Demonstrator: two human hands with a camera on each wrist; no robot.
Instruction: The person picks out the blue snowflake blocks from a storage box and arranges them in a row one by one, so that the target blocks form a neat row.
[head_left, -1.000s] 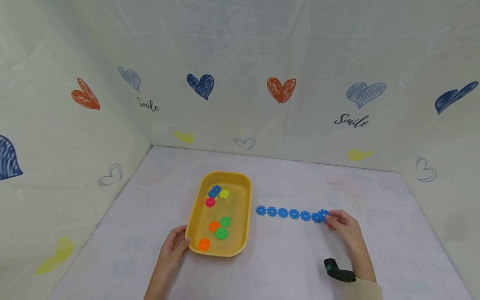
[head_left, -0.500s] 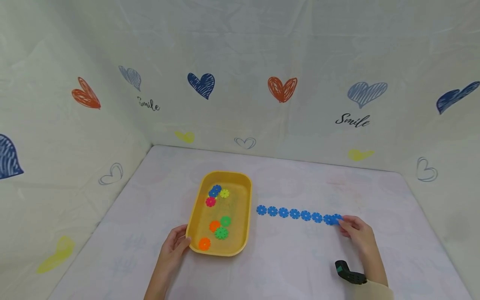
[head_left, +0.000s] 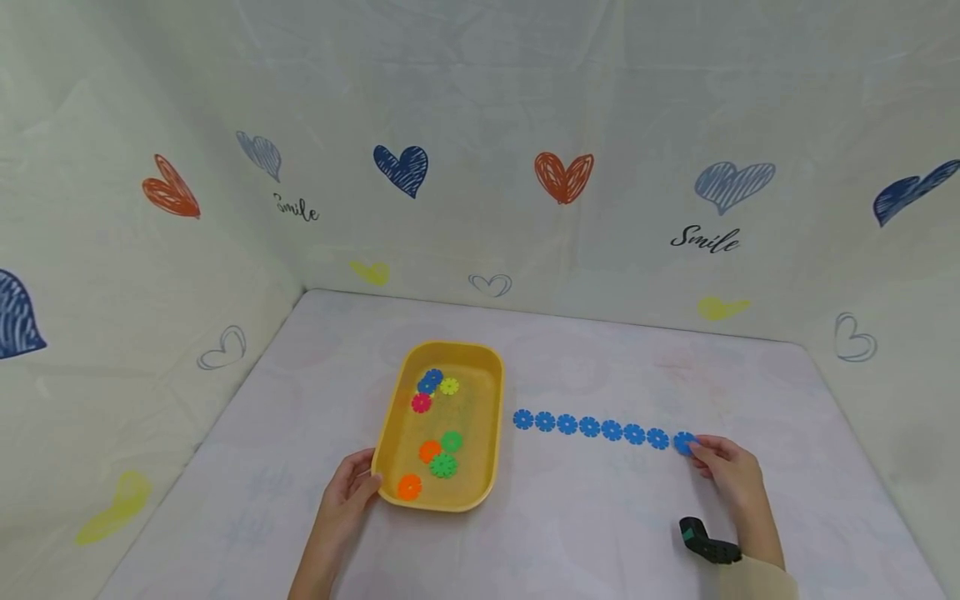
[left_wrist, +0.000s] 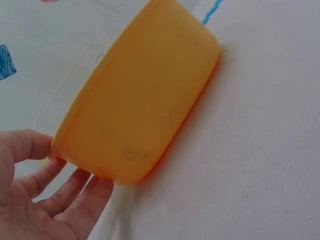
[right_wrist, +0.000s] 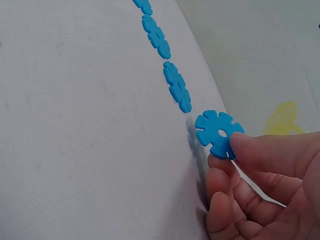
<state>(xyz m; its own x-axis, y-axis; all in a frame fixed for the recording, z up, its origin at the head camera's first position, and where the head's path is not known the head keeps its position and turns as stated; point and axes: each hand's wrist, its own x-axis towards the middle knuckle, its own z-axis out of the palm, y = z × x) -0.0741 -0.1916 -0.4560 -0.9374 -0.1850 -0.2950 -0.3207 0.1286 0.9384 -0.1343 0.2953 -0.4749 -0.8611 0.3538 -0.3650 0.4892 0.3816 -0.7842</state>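
Note:
My right hand [head_left: 735,477] pinches a blue snowflake disc [right_wrist: 219,131] between thumb and fingers, at the right end of a row of several matching blue discs [head_left: 589,427]. In the right wrist view this disc is tilted, and a small gap parts it from the last disc [right_wrist: 177,87] lying on the table. My left hand [head_left: 345,496] grips the near left corner of a yellow tray [head_left: 498,442]. Its thumb is at the rim and its fingers [left_wrist: 95,205] press under the tray's outer wall.
Inside the tray lie loose discs: blue ones [head_left: 427,385], a pink one [head_left: 422,403], yellow, green [head_left: 443,465] and orange [head_left: 409,487]. A patterned sheet wall [head_left: 480,233] rises behind the table [head_left: 570,525]. A black strap device [head_left: 708,546] sits on the right wrist.
My right hand has moved to the right along the row, which has grown longer at that end. The held disc now stands apart from the row. Left hand and tray stay put.

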